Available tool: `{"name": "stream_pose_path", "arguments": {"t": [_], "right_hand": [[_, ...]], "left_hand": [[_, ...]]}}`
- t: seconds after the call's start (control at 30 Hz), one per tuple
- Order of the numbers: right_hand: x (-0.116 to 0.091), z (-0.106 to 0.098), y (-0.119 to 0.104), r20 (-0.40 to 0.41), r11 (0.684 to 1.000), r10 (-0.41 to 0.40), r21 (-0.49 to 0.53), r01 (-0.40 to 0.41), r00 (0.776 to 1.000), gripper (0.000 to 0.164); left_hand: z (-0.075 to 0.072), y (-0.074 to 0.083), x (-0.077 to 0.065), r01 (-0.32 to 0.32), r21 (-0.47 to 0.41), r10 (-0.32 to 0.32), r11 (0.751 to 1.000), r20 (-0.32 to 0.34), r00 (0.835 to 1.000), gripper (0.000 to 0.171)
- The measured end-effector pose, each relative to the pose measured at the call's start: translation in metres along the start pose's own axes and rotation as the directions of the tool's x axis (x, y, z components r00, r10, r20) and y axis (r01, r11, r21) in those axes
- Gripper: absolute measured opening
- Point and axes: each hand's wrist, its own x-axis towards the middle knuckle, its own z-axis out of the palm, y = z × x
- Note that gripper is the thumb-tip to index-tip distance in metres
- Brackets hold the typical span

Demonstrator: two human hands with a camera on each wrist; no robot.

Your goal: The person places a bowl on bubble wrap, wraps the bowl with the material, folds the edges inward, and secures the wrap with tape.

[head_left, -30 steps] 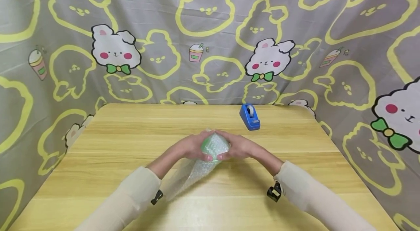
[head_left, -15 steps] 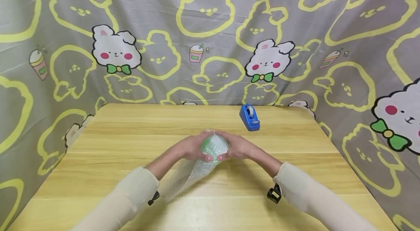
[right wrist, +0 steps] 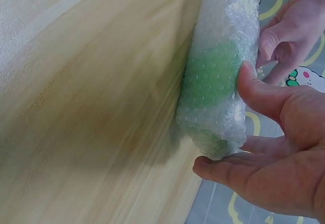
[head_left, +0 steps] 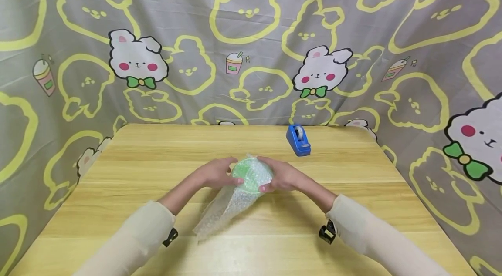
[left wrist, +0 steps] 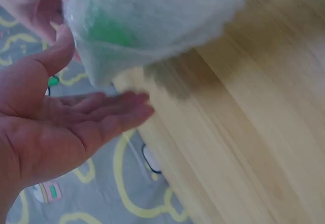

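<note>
A round green item (head_left: pixel 245 173) sits inside bubble wrap (head_left: pixel 223 215), with a loose tail of wrap trailing toward the lower left in the head view. What the green item is stays hidden by the film. My right hand (head_left: pixel 285 175) holds the bundle from the right, thumb on the near side and fingers round the far end, as the right wrist view confirms. On the other side, my left hand (left wrist: pixel 66 117) has its fingers stretched out and away from the wrap. Its thumb tip touches or lies right beside the bundle.
A blue tape dispenser (head_left: pixel 299 140) stands on the wooden table (head_left: pixel 157 149) behind the right hand. Grey patterned curtains (head_left: pixel 188 49) enclose the table at the back and sides. A black device (head_left: pixel 327 232) is strapped at each wrist.
My left hand has loosened and drawn back to the left, showing more of the green item. The wrap's tail has spread slightly. My right hand keeps its place.
</note>
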Motion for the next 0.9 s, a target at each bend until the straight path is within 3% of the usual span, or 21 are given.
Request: {"name": "stream_pose_path", "arguments": {"t": [0.2, 0.47, 0.57, 0.73, 0.9], "right_hand": [[0.0, 0.0, -0.002, 0.005, 1.0, 0.015, -0.014, -0.015, 1.0, 0.098], [-0.001, 0.0, -0.003, 0.002, 0.999, 0.028, -0.017, -0.028, 1.0, 0.097], [-0.001, 0.0, -0.003, 0.005, 0.999, 0.032, -0.019, -0.032, 0.999, 0.097], [0.0, 0.0, -0.002, 0.006, 0.999, 0.031, -0.03, -0.031, 0.999, 0.097], [-0.001, 0.0, -0.004, 0.006, 0.999, 0.036, -0.019, -0.036, 0.999, 0.097]], "left_hand": [[-0.003, -0.014, -0.006, 0.033, -0.024, -0.033, 0.999, 0.02, 0.999, 0.056], [0.003, -0.025, -0.014, 0.14, -0.199, -0.114, 0.97, 0.138, 0.984, 0.051], [0.005, -0.027, -0.016, 0.148, -0.293, -0.109, 0.945, 0.146, 0.983, 0.047], [0.005, -0.029, -0.019, 0.155, -0.468, -0.073, 0.87, 0.189, 0.979, 0.032], [0.005, -0.031, -0.022, 0.177, -0.528, -0.057, 0.83, 0.235, 0.97, 0.013]]}}
